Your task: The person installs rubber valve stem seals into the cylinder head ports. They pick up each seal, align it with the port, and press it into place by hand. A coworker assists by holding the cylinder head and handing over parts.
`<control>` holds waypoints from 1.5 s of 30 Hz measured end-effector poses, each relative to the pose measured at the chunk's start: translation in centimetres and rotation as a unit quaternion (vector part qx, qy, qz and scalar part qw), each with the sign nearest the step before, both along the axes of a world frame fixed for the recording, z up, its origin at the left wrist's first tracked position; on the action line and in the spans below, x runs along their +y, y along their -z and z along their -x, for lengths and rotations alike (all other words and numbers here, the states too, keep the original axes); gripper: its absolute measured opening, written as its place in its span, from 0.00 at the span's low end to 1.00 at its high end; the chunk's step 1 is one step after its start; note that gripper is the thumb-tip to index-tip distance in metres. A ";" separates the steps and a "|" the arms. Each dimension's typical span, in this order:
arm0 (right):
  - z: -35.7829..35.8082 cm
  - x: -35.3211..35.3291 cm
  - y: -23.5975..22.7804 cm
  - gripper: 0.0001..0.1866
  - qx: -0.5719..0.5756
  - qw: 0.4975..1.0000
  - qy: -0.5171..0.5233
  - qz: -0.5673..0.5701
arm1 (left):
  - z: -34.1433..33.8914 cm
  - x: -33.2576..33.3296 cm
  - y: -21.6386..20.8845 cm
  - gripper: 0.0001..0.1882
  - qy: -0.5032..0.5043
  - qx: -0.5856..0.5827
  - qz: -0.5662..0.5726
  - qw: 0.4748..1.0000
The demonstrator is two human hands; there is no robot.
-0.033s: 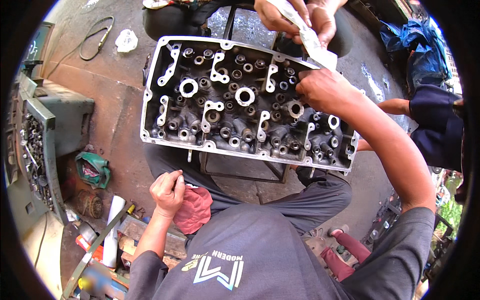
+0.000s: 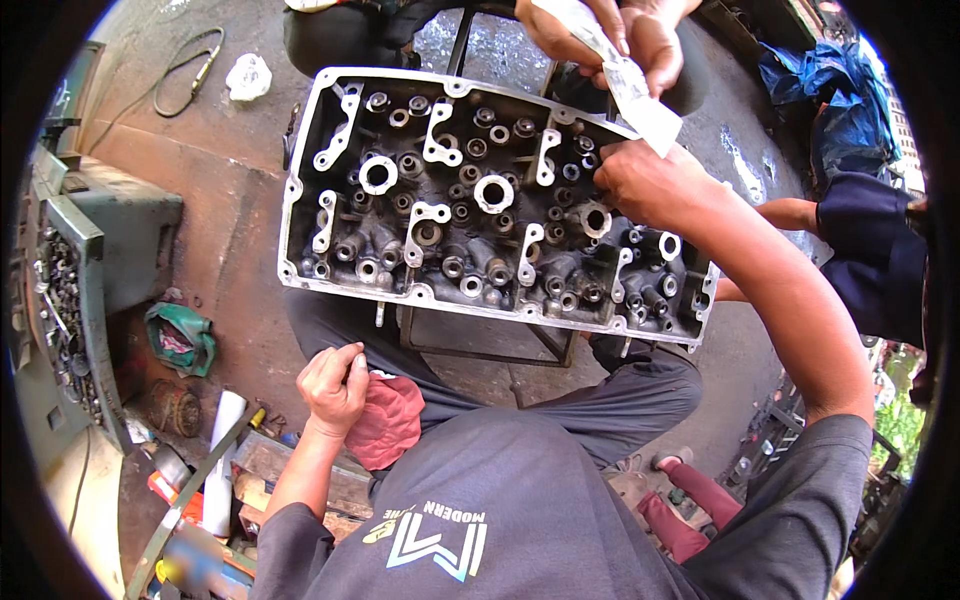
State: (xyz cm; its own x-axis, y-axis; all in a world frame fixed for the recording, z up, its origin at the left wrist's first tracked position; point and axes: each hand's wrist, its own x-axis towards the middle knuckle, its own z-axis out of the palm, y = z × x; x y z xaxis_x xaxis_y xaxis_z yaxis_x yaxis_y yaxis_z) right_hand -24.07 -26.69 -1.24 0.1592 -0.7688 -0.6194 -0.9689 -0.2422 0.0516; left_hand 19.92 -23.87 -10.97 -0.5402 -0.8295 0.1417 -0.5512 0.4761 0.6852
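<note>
A dark, oily engine cylinder head (image 2: 420, 292) with a bright machined rim lies before me on a metal stand (image 2: 480, 350). Over its far right part reaches my right hand (image 2: 648, 182), fingers curled down by the valve bores. Their tips are partly hidden, so I cannot make out what they hold. Near my left thigh, my left hand (image 2: 333, 385) is closed, thumb pressed to the forefinger; anything between them is too small to see. A reddish cloth (image 2: 388, 422) lies beside that wrist. Just beyond my right hand, another person's hands (image 2: 650, 45) hold a white paper strip (image 2: 640, 105).
A grey-green metal cabinet or bench (image 2: 125, 215) with small parts on it stands at the left. On the floor are a green bag (image 2: 180, 340), a coiled cable (image 2: 190, 75) and crumpled clear plastic (image 2: 248, 78). Another person in dark blue clothing (image 2: 870, 255) is at the right.
The white paper in the other person's hands has swung slightly right and nearer, over my right hand. My own hands hold nearly the same place.
</note>
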 end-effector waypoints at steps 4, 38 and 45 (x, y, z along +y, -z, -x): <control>-0.5 -0.7 -0.2 0.08 -0.020 1.000 0.024 -0.006 | -0.2 -0.5 0.1 0.07 0.014 0.031 -0.006 0.999; -3.3 9.7 4.2 0.47 -0.172 0.652 0.668 0.315 | -1.7 -0.5 1.5 0.07 -0.009 0.052 -0.019 0.998; -5.0 8.4 4.8 0.52 -0.101 0.645 0.679 0.336 | -0.7 0.1 0.9 0.06 -0.020 0.031 -0.030 0.999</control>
State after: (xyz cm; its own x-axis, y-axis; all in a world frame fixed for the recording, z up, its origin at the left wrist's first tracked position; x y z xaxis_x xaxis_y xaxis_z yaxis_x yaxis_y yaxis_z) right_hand -19.07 -18.33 -6.00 -0.9180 -0.3690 -0.1452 -0.2684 0.8478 -0.4573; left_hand 20.62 -23.75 -11.85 -0.4980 -0.8583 0.1238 -0.5250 0.4120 0.7447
